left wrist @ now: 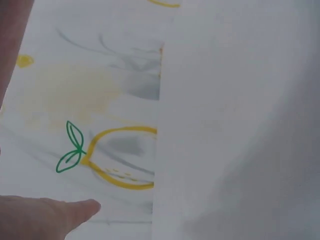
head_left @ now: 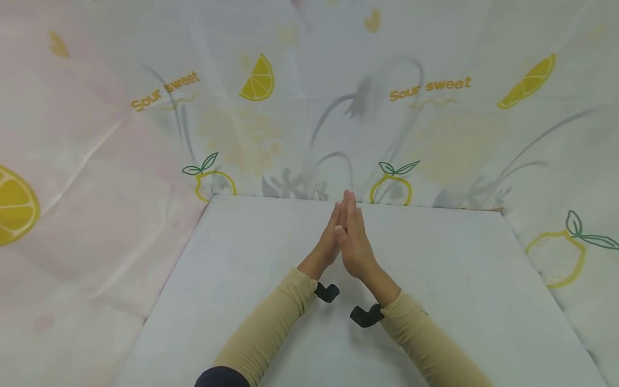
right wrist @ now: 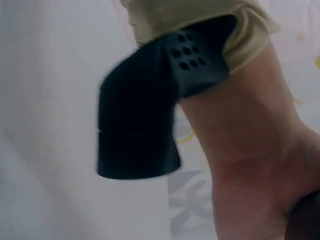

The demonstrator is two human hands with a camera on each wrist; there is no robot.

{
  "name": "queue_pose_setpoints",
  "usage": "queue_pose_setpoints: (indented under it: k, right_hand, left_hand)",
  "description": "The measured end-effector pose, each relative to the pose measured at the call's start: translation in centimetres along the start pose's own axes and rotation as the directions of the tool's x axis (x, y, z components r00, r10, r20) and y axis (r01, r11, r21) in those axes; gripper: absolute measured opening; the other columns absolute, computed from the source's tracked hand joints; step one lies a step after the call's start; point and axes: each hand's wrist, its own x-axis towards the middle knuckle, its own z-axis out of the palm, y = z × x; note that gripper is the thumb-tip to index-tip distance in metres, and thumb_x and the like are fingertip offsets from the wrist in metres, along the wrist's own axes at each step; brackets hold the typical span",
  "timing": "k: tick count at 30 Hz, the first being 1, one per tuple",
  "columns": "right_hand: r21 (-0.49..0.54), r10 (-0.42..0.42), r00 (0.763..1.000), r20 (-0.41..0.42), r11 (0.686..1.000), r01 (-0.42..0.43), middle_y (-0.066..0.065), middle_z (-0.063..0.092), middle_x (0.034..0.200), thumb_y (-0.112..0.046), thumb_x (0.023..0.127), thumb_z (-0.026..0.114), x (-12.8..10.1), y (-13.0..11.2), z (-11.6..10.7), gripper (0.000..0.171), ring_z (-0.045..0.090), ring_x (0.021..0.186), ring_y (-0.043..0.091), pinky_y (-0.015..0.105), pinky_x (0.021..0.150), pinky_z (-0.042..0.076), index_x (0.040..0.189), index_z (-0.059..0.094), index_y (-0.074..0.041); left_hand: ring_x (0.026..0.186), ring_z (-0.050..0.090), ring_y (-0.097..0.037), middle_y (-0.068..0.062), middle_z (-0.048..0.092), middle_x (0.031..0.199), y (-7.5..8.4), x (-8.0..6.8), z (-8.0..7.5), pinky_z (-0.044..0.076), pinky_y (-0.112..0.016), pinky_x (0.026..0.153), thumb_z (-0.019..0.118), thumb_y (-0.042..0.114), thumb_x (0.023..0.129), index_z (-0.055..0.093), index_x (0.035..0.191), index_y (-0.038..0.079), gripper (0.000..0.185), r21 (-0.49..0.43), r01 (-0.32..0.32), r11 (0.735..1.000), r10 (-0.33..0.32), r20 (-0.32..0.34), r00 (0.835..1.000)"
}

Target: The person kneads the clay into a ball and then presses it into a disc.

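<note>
My left hand [head_left: 333,231] and right hand [head_left: 354,236] are pressed palm to palm above the white table [head_left: 459,279], fingers straight and pointing away from me toward the back edge. Neither hand holds anything. Both arms wear tan sleeves, and a black wrist camera sits under each wrist: the left one [head_left: 328,292] and the right one [head_left: 366,315]. In the left wrist view a thumb [left wrist: 55,215] shows at the bottom left over the table edge. The right wrist view shows the other arm's black camera [right wrist: 150,110] and wrist [right wrist: 250,170].
A white cloth printed with lemons [head_left: 258,80] and the words "Sour sweet" [head_left: 429,88] hangs behind and on both sides of the table. The table's back edge [head_left: 358,201] meets this cloth just beyond my fingertips.
</note>
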Motion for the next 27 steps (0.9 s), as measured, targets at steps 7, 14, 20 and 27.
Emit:
queue_pose_setpoints:
  k: [7,14,20,27]
  right_hand:
    - [-0.024,0.025,0.999,-0.042,0.999,-0.026,0.014,0.008,0.170,-0.042,0.109,0.024,2.3,1.1,-1.3,0.071,0.004,0.156,0.027,0.052,0.124,0.003,0.162,0.000,-0.002]
    - [0.100,0.183,0.983,0.014,0.978,-0.184,0.008,-0.001,0.171,-0.059,0.107,0.024,2.5,2.9,-2.4,0.079,0.002,0.156,0.024,0.052,0.124,0.004,0.164,-0.001,-0.010]
    - [0.061,0.249,0.966,0.064,0.966,-0.253,0.008,0.000,0.171,-0.048,0.110,0.025,1.3,3.5,-2.3,0.068,-0.001,0.156,0.029,0.062,0.121,0.003,0.165,-0.001,-0.017]
    - [-0.045,0.163,0.983,0.088,0.986,-0.160,0.013,0.000,0.171,-0.037,0.112,0.025,-0.8,2.8,-0.9,0.065,0.001,0.156,0.032,0.058,0.122,0.002,0.163,-0.001,-0.005]
  left_hand:
    - [0.156,0.001,-0.021,-0.003,0.003,0.171,-0.7,-0.8,0.0,0.002,-0.051,0.124,0.021,0.088,0.089,0.003,0.165,0.012,0.109,-0.031,0.020,0.999,-0.015,0.151,0.988]
    - [0.156,-0.004,-0.021,-0.003,-0.006,0.171,0.0,-1.2,0.4,0.003,-0.053,0.124,0.018,0.089,0.087,-0.006,0.164,0.013,0.111,-0.049,0.009,0.999,0.000,0.189,0.982]
    - [0.157,-0.004,-0.023,-0.004,-0.002,0.171,0.0,-1.1,0.2,-0.002,-0.058,0.122,0.018,0.091,0.085,-0.005,0.164,0.017,0.111,-0.073,0.003,0.997,0.005,0.108,0.994]
    - [0.156,-0.004,-0.016,0.000,-0.003,0.171,0.7,-0.4,-0.2,0.000,-0.052,0.124,0.014,0.081,0.095,-0.002,0.165,0.020,0.094,-0.039,-0.032,0.999,0.031,-0.033,0.999]
